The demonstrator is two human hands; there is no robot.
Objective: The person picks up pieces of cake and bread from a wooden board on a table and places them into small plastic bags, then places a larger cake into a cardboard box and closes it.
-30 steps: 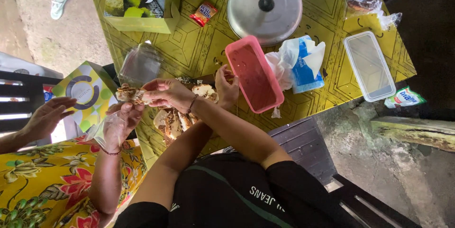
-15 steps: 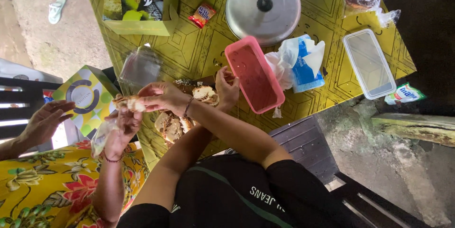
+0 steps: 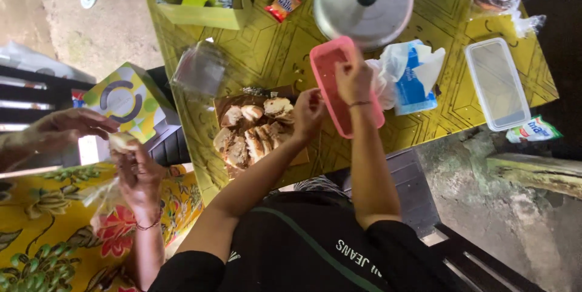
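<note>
Head view: long pink plastic rectangular tray (image 3: 339, 80) (nothing visible in it) lying on yellow patterned tablecloth (image 3: 267, 55), long axis running toward the camera, tilted right. Right hand (image 3: 354, 80) resting over its middle, fingers curled, grip unclear. Left hand (image 3: 309, 113) loosely curled, just left of tray, touching sliced brown cake pieces (image 3: 251, 134) on brown board (image 3: 300, 158).

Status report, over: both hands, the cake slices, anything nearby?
Left hand at cake slices, grip unclear. Right hand over pink container, grip unclear. Another person's hand nearby holds a piece.
</note>
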